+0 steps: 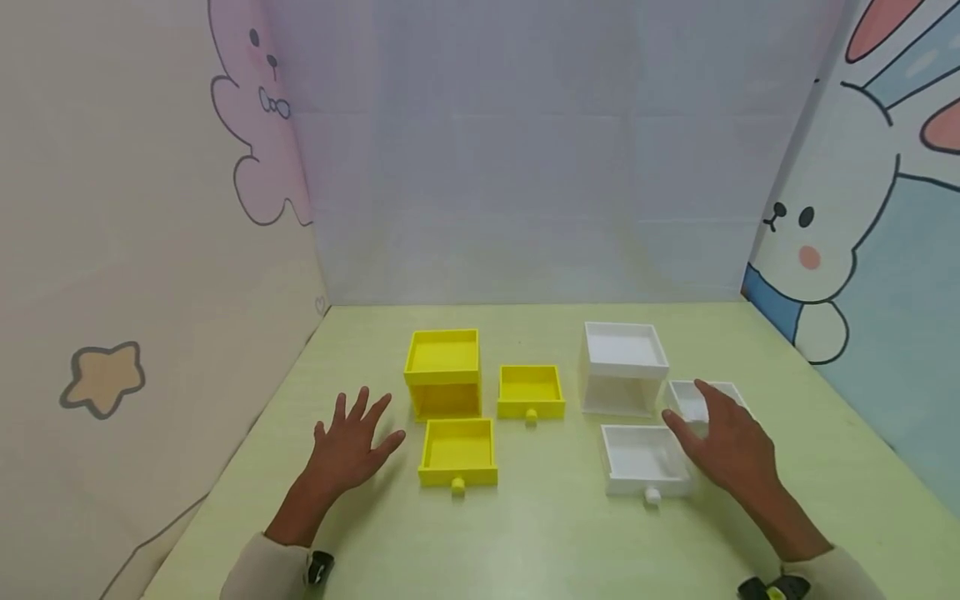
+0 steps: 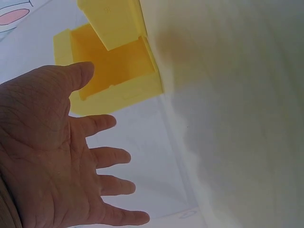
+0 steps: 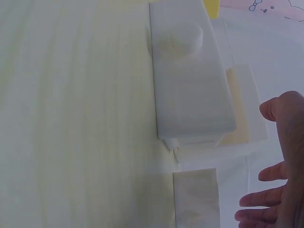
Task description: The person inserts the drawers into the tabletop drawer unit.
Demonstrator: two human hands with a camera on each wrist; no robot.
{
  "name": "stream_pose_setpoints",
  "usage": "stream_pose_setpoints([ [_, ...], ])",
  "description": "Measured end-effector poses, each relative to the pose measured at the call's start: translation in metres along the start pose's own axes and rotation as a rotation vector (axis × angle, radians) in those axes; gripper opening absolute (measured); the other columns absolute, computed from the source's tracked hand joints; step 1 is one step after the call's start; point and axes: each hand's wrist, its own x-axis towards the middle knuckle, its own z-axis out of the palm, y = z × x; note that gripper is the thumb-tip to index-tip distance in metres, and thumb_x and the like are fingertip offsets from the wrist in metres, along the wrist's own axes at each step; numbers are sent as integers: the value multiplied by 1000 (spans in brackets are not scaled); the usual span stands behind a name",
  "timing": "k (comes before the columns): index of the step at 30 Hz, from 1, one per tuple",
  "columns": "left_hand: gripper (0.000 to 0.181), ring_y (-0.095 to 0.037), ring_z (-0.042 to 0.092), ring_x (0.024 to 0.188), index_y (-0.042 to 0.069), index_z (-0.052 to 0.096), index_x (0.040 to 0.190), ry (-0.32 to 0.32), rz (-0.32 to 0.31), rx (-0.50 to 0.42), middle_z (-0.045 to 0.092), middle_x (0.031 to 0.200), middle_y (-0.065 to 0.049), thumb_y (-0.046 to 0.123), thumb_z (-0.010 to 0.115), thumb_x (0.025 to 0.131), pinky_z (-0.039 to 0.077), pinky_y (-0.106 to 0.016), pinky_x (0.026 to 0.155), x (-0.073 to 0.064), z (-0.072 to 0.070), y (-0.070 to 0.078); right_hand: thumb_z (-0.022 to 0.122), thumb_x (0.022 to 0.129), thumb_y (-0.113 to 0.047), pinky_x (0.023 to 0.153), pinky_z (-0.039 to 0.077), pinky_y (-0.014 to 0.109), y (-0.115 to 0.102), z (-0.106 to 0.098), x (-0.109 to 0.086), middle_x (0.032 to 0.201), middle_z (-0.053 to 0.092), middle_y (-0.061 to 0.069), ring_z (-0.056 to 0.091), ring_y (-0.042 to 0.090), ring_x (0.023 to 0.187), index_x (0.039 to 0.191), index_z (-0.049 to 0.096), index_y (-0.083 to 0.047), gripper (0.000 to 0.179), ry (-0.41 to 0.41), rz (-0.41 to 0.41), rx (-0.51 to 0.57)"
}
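My left hand [image 1: 347, 451] hovers with fingers spread, just left of a yellow drawer [image 1: 459, 447] with a round knob. Behind that drawer stands a yellow cabinet [image 1: 442, 377], its front opening bare; in the left wrist view the cabinet [image 2: 121, 90] lies beyond the thumb. A second yellow drawer [image 1: 529, 386] sits to its right. My right hand [image 1: 731, 446], fingers extended, is beside a white drawer [image 1: 645, 485] and partly hides another white drawer [image 1: 682, 396]. A white cabinet [image 1: 628, 369] with an open front stands behind them. Neither hand holds anything.
All the pieces rest on a pale yellow-green tabletop [image 1: 540, 533]. A light hanging sheet [image 1: 510, 167] closes off the back. Side walls carry cartoon prints, a star [image 1: 103, 379] on the left and a rabbit [image 1: 825, 208] on the right.
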Motion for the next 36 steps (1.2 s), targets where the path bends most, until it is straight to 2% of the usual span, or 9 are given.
stream_pose_setpoints([
  [5, 70, -56, 9, 144, 13, 36, 154, -9, -17, -2, 22, 159, -27, 52, 52, 98, 16, -78, 103, 3, -1, 0, 61, 93, -50, 76, 45, 64, -3, 0, -1, 130, 54, 32, 54, 51, 110, 138, 47, 3, 71, 44, 32, 15],
  [10, 61, -61, 24, 136, 7, 48, 145, 3, 14, 9, 41, 146, -33, 44, 58, 98, 30, -75, 99, 4, 0, 0, 63, 94, -46, 72, 46, 61, -5, 1, -1, 121, 60, 30, 60, 47, 105, 132, 50, 4, 64, 76, 51, 60],
  [14, 53, -51, 50, 119, 5, 55, 137, -4, 37, 25, 60, 127, -24, 39, 62, 96, 44, -66, 89, 6, 1, -1, 65, 93, -41, 71, 46, 59, -7, 0, 1, 117, 64, 28, 63, 45, 103, 126, 53, 3, 56, 128, 49, 102],
  [17, 51, -39, 61, 104, 5, 57, 134, -20, 29, 23, 67, 115, -16, 38, 63, 96, 48, -60, 82, 8, 2, 0, 65, 93, -39, 71, 46, 59, -8, 0, 2, 116, 65, 28, 63, 45, 102, 125, 53, 3, 54, 152, 42, 119],
  [20, 49, -35, 64, 99, 5, 57, 133, -11, 28, 12, 68, 113, -15, 37, 63, 96, 49, -59, 81, 12, 2, 2, 65, 94, -38, 72, 46, 60, -9, 0, 2, 117, 64, 29, 63, 45, 102, 125, 53, 4, 53, 157, 45, 125],
  [27, 49, -31, 65, 95, 4, 53, 137, 79, 35, -32, 69, 108, -14, 32, 61, 97, 50, -57, 80, 24, 0, 7, 65, 94, -37, 74, 45, 59, -12, -2, 1, 116, 66, 26, 63, 43, 103, 125, 54, 3, 52, 172, 39, 166],
  [31, 47, -32, 66, 98, 3, 51, 138, 103, 32, -69, 68, 113, -17, 32, 55, 101, 52, -54, 80, 26, 0, 10, 65, 94, -38, 73, 44, 57, -19, -2, -5, 114, 67, 22, 64, 40, 103, 125, 55, 1, 51, 177, 45, 192],
  [36, 50, -35, 64, 106, 2, 47, 141, 114, 14, -121, 65, 122, -20, 38, 43, 106, 50, -56, 86, 26, 1, 11, 68, 92, -35, 72, 44, 55, -30, 0, -14, 111, 69, 20, 65, 38, 101, 123, 56, 1, 48, 195, 40, 204],
])
